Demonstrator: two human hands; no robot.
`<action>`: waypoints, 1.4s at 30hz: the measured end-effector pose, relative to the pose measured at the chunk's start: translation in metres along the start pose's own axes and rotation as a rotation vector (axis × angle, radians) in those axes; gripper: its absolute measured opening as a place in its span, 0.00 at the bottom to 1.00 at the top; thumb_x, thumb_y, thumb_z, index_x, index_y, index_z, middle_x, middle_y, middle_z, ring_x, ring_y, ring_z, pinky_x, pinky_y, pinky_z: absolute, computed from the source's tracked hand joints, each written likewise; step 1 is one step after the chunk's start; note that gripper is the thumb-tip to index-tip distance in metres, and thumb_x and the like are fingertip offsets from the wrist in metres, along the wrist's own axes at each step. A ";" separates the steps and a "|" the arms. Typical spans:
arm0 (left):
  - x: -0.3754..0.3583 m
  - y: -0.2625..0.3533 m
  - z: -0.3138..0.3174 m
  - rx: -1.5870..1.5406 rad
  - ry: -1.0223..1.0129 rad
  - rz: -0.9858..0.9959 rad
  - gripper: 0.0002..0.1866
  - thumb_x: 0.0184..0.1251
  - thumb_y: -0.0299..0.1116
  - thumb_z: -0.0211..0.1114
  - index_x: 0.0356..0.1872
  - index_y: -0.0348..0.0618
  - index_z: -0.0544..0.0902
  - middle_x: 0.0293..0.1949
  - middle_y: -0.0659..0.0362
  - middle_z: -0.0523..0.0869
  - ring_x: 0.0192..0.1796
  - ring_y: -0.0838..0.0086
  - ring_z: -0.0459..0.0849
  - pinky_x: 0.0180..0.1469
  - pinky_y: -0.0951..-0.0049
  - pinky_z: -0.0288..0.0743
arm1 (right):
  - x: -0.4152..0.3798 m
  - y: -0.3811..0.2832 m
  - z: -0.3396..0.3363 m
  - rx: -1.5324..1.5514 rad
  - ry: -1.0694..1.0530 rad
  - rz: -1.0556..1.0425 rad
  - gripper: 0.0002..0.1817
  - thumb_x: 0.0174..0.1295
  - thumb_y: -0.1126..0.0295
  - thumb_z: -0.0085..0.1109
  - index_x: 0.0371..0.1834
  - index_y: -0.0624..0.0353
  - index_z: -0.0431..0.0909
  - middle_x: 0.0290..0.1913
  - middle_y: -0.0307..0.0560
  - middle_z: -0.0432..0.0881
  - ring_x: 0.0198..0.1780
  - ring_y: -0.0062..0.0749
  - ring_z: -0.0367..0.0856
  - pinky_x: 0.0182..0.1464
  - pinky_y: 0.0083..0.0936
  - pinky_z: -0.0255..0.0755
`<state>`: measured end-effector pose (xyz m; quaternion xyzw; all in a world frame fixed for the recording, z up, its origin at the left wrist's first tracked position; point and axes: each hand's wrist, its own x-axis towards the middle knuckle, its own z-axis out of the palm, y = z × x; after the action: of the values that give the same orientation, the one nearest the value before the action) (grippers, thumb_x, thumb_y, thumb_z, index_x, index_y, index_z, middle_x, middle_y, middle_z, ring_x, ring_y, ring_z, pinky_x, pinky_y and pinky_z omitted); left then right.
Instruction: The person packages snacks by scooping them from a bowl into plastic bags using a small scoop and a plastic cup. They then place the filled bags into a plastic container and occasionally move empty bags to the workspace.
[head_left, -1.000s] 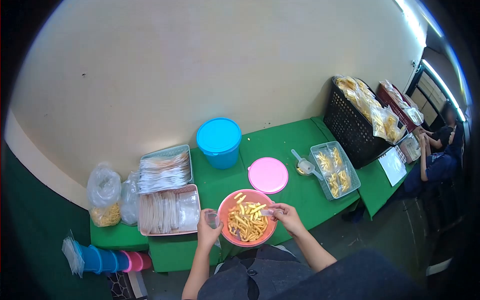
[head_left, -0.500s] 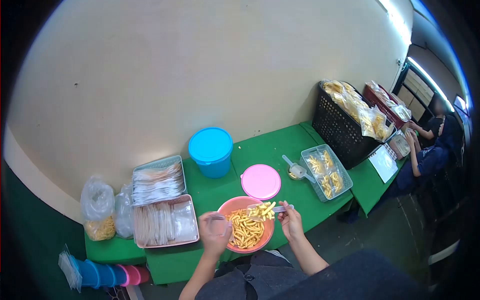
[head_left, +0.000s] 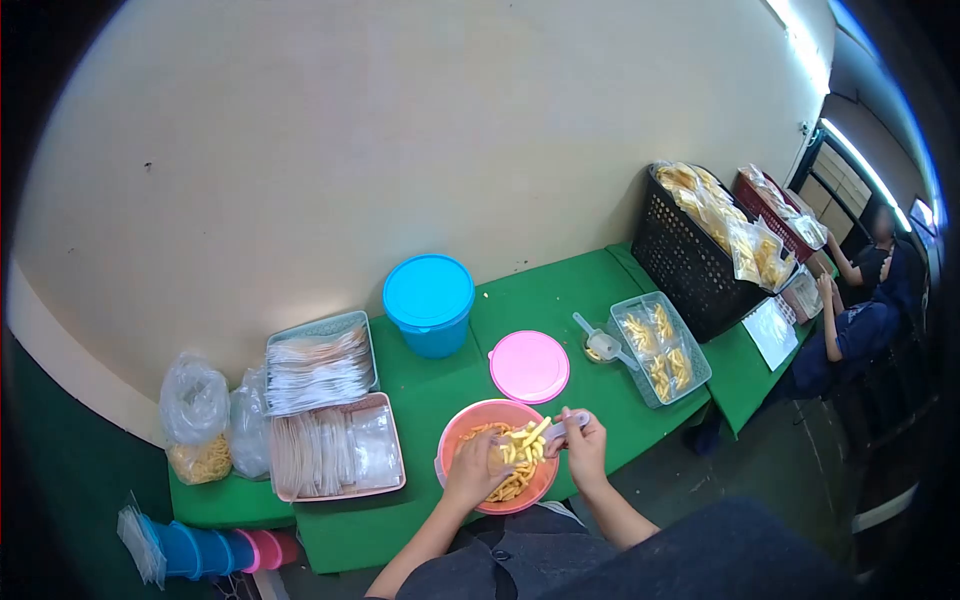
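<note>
My right hand (head_left: 587,447) grips the pale handle of a scoop (head_left: 568,427), held tilted over the right side of an orange-pink bowl (head_left: 545,487). Yellow stick-shaped snacks (head_left: 527,437) lie heaped at the scoop's front end. Over the bowl's left side, my left hand (head_left: 474,470) is curled around a clear plastic cup, mostly hidden by the fingers and snacks. More snack sticks (head_left: 513,487) fill the bowl below both hands. Behind the bowl lies a round pink lid (head_left: 529,366).
A blue lidded tub (head_left: 429,310) stands near the wall. Trays of flat plastic bags (head_left: 372,455) are at left, beside a knotted bag (head_left: 196,405). At right are a tray of filled packets (head_left: 660,350), another scoop (head_left: 603,345) and a black basket (head_left: 700,260). People work farther right.
My left hand has moved right and in over the bowl with the clear cup, meeting the scoop. My right hand has tilted the loaded scoop toward it.
</note>
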<state>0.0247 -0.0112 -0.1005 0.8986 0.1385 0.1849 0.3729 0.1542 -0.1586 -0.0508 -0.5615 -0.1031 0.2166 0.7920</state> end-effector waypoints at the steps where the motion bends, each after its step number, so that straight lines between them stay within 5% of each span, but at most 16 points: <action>1: -0.001 -0.002 0.001 -0.001 -0.001 -0.007 0.34 0.48 0.37 0.75 0.58 0.41 0.71 0.51 0.50 0.80 0.55 0.55 0.79 0.59 0.56 0.69 | -0.003 -0.003 0.005 -0.186 -0.021 -0.053 0.12 0.72 0.65 0.52 0.37 0.64 0.74 0.23 0.46 0.80 0.17 0.24 0.78 0.23 0.19 0.73; 4: -0.003 -0.005 0.007 0.101 -0.022 0.083 0.36 0.45 0.36 0.76 0.58 0.43 0.72 0.50 0.52 0.81 0.54 0.56 0.79 0.59 0.55 0.68 | -0.015 -0.017 0.024 -0.570 -0.059 -0.169 0.09 0.68 0.70 0.57 0.34 0.66 0.77 0.24 0.45 0.81 0.19 0.22 0.79 0.25 0.19 0.75; 6: 0.000 -0.003 0.004 0.058 -0.049 0.031 0.34 0.46 0.34 0.74 0.58 0.43 0.72 0.50 0.53 0.81 0.54 0.57 0.79 0.59 0.56 0.68 | -0.016 -0.013 0.023 -0.850 -0.130 -0.452 0.09 0.67 0.70 0.59 0.36 0.67 0.77 0.24 0.46 0.81 0.21 0.23 0.81 0.24 0.22 0.74; 11: 0.001 0.003 0.000 0.030 -0.032 0.011 0.32 0.47 0.31 0.72 0.58 0.43 0.72 0.49 0.53 0.81 0.54 0.56 0.79 0.58 0.56 0.68 | -0.009 -0.025 0.024 -0.651 -0.104 -0.208 0.10 0.64 0.69 0.62 0.38 0.66 0.78 0.27 0.52 0.82 0.24 0.34 0.82 0.27 0.29 0.74; 16: 0.000 -0.010 0.008 0.107 -0.052 0.041 0.35 0.44 0.33 0.76 0.57 0.43 0.72 0.49 0.49 0.81 0.54 0.53 0.79 0.58 0.54 0.69 | 0.001 -0.015 0.022 -0.841 -0.486 -0.123 0.09 0.66 0.70 0.58 0.40 0.66 0.79 0.27 0.52 0.84 0.24 0.32 0.82 0.28 0.28 0.74; 20: 0.003 -0.006 0.004 0.029 -0.053 -0.021 0.33 0.46 0.31 0.73 0.58 0.42 0.71 0.49 0.49 0.81 0.54 0.53 0.79 0.57 0.55 0.69 | 0.002 -0.032 0.024 -0.725 -0.330 -0.112 0.09 0.67 0.69 0.57 0.40 0.66 0.80 0.28 0.53 0.83 0.25 0.35 0.82 0.31 0.29 0.74; 23: 0.003 -0.004 0.005 0.037 -0.021 -0.012 0.33 0.45 0.32 0.75 0.56 0.42 0.72 0.48 0.48 0.82 0.53 0.53 0.80 0.56 0.55 0.72 | 0.004 -0.027 0.017 -0.789 -0.447 -0.141 0.09 0.67 0.69 0.58 0.42 0.64 0.81 0.29 0.53 0.84 0.28 0.34 0.84 0.33 0.30 0.74; 25: 0.004 -0.003 0.003 0.058 0.012 0.025 0.32 0.47 0.31 0.75 0.56 0.42 0.72 0.48 0.48 0.82 0.53 0.53 0.81 0.56 0.56 0.73 | 0.007 -0.018 0.010 -0.787 -0.483 -0.336 0.10 0.67 0.69 0.57 0.41 0.64 0.82 0.30 0.52 0.84 0.30 0.33 0.84 0.33 0.28 0.75; 30: 0.005 -0.006 0.006 -0.165 0.177 -0.294 0.28 0.52 0.30 0.74 0.55 0.42 0.74 0.47 0.50 0.84 0.49 0.59 0.85 0.49 0.63 0.79 | 0.029 -0.046 0.006 -0.661 -0.329 -0.290 0.11 0.67 0.68 0.57 0.36 0.65 0.84 0.32 0.53 0.84 0.32 0.39 0.84 0.36 0.28 0.77; 33: 0.006 -0.007 0.006 -0.085 0.264 -0.262 0.30 0.51 0.31 0.74 0.56 0.42 0.72 0.44 0.52 0.84 0.47 0.62 0.85 0.48 0.65 0.79 | 0.041 -0.038 0.003 -1.049 -0.569 -0.380 0.09 0.62 0.70 0.59 0.38 0.63 0.84 0.35 0.53 0.85 0.39 0.46 0.84 0.43 0.36 0.77; 38: 0.007 0.005 0.001 -0.061 0.338 -0.284 0.34 0.50 0.31 0.75 0.59 0.41 0.68 0.40 0.53 0.82 0.44 0.62 0.84 0.48 0.65 0.78 | 0.053 0.037 -0.005 -1.063 -0.818 -0.325 0.11 0.61 0.72 0.58 0.44 0.61 0.83 0.40 0.55 0.84 0.40 0.49 0.82 0.45 0.39 0.76; 42: 0.003 0.002 0.004 -0.158 0.542 -0.201 0.33 0.53 0.28 0.72 0.59 0.39 0.66 0.40 0.51 0.81 0.45 0.62 0.83 0.49 0.65 0.76 | 0.061 0.077 0.000 -1.468 -0.913 -0.189 0.12 0.62 0.65 0.55 0.33 0.62 0.83 0.35 0.57 0.84 0.39 0.51 0.83 0.44 0.41 0.76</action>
<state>0.0293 -0.0136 -0.1012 0.7665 0.3065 0.3904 0.4076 0.1907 -0.1096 -0.1279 -0.7776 -0.5706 0.2325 0.1255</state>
